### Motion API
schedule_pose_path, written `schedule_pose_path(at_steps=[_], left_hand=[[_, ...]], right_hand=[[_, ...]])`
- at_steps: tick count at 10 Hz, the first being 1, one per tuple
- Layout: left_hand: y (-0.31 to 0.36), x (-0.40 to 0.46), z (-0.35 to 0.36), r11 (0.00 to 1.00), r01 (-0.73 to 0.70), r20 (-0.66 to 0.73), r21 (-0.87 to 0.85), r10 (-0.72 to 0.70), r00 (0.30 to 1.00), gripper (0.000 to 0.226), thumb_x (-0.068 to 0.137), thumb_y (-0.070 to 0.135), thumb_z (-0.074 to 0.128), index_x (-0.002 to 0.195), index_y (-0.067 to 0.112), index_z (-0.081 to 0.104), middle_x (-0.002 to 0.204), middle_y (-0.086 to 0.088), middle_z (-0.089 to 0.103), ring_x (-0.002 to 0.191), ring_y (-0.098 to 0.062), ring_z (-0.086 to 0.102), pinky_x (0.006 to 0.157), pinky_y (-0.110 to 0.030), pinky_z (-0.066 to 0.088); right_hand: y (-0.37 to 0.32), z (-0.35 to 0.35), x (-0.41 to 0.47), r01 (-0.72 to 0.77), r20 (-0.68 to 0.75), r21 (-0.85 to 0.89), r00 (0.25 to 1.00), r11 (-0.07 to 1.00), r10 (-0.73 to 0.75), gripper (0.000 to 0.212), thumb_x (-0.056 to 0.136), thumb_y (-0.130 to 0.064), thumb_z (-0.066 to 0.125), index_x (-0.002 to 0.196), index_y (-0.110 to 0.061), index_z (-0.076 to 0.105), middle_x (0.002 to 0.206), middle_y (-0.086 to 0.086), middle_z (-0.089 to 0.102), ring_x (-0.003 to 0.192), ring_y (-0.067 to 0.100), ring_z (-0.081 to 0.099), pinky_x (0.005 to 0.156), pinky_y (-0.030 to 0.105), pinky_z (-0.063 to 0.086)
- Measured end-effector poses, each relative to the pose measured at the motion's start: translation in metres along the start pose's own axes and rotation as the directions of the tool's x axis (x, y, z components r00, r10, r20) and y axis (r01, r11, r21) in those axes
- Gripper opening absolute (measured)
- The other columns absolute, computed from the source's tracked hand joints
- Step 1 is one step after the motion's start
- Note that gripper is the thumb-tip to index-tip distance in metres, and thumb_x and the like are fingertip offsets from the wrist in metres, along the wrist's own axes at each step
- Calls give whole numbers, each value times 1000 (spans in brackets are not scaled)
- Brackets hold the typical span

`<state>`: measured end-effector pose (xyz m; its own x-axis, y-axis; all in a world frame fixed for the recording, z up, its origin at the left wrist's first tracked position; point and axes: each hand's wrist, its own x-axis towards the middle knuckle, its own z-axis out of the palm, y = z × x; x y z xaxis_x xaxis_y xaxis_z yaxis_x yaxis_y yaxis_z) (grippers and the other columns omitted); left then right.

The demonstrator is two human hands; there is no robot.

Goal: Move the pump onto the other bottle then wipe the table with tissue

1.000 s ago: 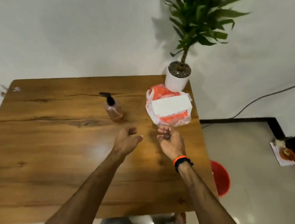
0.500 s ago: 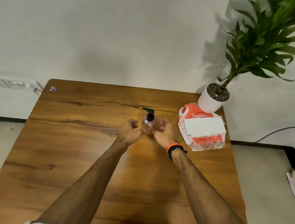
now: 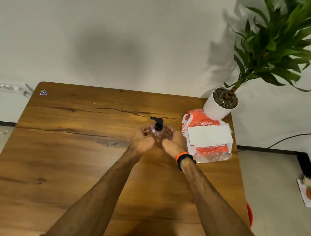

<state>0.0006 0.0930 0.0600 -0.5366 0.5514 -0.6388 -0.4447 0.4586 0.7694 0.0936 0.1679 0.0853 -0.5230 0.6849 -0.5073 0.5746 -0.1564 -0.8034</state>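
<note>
Having brought both hands in from open air, we now cup the bottle [image 3: 156, 132] at the table's [image 3: 67, 156] far middle, left hand [image 3: 141, 140] and right hand [image 3: 172, 142] fingers curled around it, pump [image 3: 157, 122] still on.

The orange tissue pack [image 3: 206, 137] on the worktop [image 3: 67, 156] carries "ORIGAMI" in white letters near its far end. White lettering on its near end and left edge is too blurred to read. A small sticker [image 3: 43, 92] near the worktop's far left corner cannot be read either.
</note>
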Motion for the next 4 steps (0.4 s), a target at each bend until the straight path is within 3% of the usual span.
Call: schedule_pose_path(at_steps=[1,2,3,4], left_hand=[[0,1,28,999,-22,15,39,21,1000,55,81,7,74,130,8,49,125,-8,60,115,-22,59,99,-38,51],[1,0,52,997,-31,22,66,29,999,53,80,6,74,129,7,52,126,-8,62,107,-16,61,92,-31,55],[5,-1,72,1000,-1,66,3,0,998,59,76,0,77,130,2,51,122,-10,63,91,-8,61,64,-15,56],[11,-10,74,998,-7,36,54,5,999,56,79,2,76,129,2,51,122,-7,60,85,-4,57,53,-8,49]], right_hand=[[9,-28,3,-5,-45,-51,999,999,3,48,82,-5,67,126,-19,57,107,-6,59,100,11,53,89,22,41],[17,-51,10,-19,-88,-76,996,997,12,48,79,-10,72,125,-20,60,110,-5,62,100,13,56,91,24,44],[27,-64,19,-38,-89,-54,995,998,33,51,77,-16,75,126,-20,60,118,-2,65,107,18,61,97,35,49],[29,-67,24,-10,-71,-87,997,996,4,54,77,-18,74,128,-21,58,121,-1,65,112,20,61,98,39,50]])
